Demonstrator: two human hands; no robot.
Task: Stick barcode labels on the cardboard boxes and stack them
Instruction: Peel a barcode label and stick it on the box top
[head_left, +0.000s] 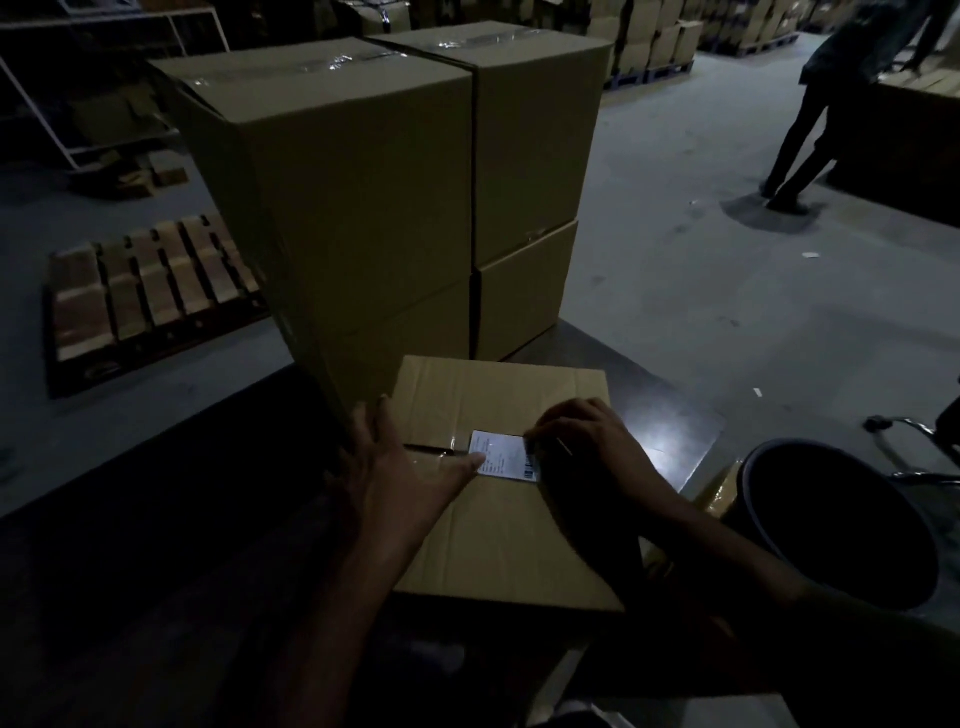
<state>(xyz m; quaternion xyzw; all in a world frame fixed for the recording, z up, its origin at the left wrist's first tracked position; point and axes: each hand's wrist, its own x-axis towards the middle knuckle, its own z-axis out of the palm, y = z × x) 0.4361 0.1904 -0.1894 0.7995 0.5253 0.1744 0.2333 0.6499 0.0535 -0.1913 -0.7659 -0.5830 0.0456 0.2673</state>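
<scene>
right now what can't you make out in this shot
- Text on the barcode label, head view: too small and dim to read.
- Right edge of the label: covered by the right hand fingers.
- Box top seam under the left hand: hidden by the palm.
- Inside of the dark bin: too dark.
- Front faces of the stacked boxes: in shadow, any labels not visible.
- Near part of the box: crossed by the forearms.

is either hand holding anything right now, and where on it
The right hand pinches the barcode label at its right edge, its grip at the barcode end. The left hand holds nothing, one fingertip pressing the label's left edge.
</scene>
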